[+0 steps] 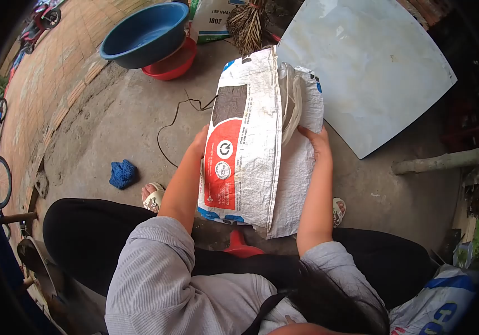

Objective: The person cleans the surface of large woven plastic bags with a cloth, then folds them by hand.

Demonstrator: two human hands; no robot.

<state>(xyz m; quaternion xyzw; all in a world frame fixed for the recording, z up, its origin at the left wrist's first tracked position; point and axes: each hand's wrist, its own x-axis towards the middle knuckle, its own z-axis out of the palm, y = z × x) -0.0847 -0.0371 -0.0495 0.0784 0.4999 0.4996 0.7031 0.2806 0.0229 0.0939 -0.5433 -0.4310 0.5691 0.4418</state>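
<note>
A large white woven sack (261,123) with a red label and blue corners is held up in front of my body, between my knees. My left hand (199,139) grips its left side; most of the fingers are hidden behind the sack. On the right side my right hand (316,140) holds the sack, thumb on the near face and the other fingers out of sight behind. A folded, translucent plastic liner (291,103) shows in the opening near the upper right. A thin black cord (161,134) lies on the ground left of the sack.
A blue basin (147,33) rests over a red one (175,64) at the upper left. A pale board (368,72) lies at the upper right. A blue cloth (123,173) is on the concrete. A wooden pole (440,162) juts in from the right.
</note>
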